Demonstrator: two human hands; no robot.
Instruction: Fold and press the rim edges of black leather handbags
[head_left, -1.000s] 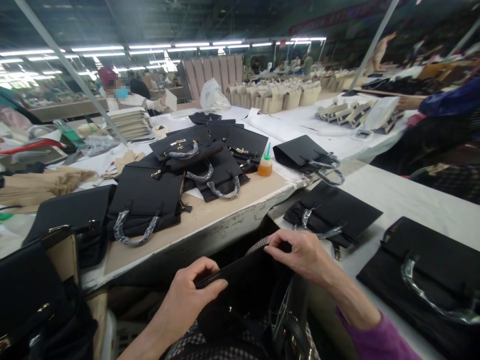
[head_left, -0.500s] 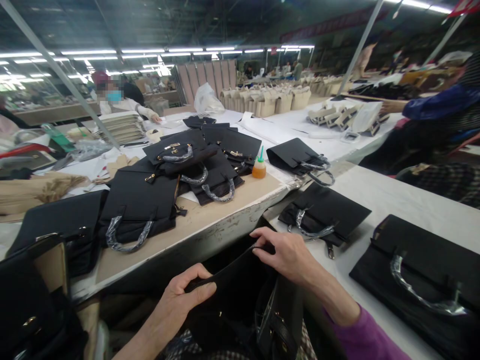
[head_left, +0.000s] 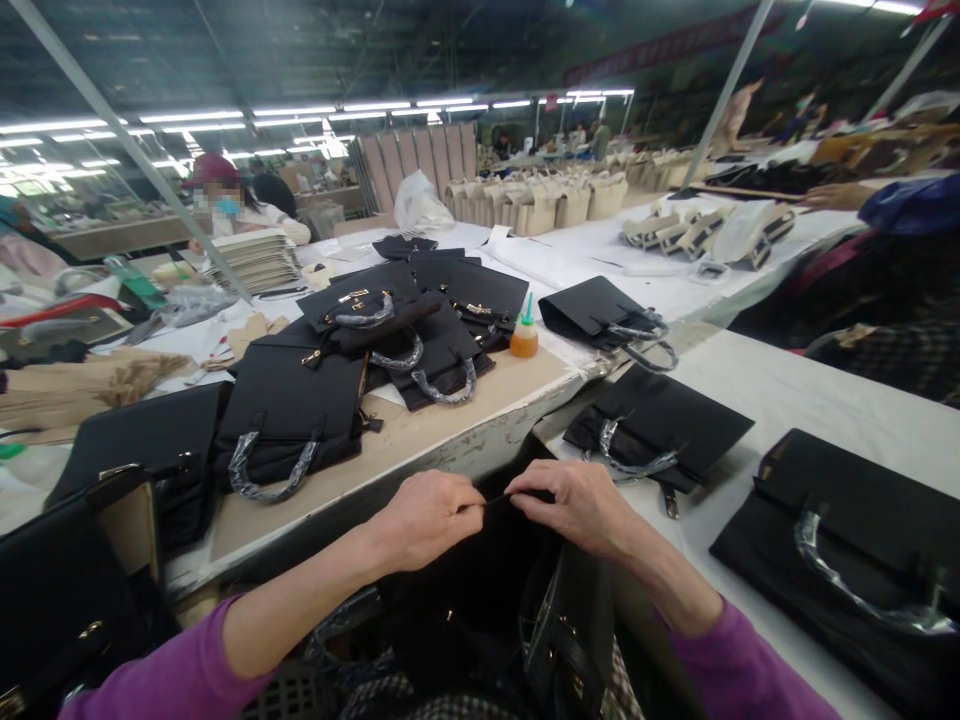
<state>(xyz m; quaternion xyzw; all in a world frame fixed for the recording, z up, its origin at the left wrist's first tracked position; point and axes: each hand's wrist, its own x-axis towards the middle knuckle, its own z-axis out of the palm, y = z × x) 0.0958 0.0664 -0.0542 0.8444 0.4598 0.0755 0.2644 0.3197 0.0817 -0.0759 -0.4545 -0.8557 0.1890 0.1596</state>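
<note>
A black handbag [head_left: 487, 600] sits in my lap below the table edge. My left hand [head_left: 427, 515] and my right hand [head_left: 574, 505] are both pinched closed on its upper edge, fingertips nearly meeting at the middle. Both sleeves are purple. The bag's lower part and its metal fittings lie in shadow between my arms.
Several flat black handbags with plastic-wrapped handles lie on the tan-topped table [head_left: 465, 420] and the white table [head_left: 810, 390]. An orange glue bottle [head_left: 524, 337] stands mid-table. A masked person [head_left: 225, 205] works at the back left; another person's arm [head_left: 885, 210] is at right.
My left hand has slid right along the bag's top edge until it nearly meets the right hand. The bag's opening, held apart before, is now pinched together.
</note>
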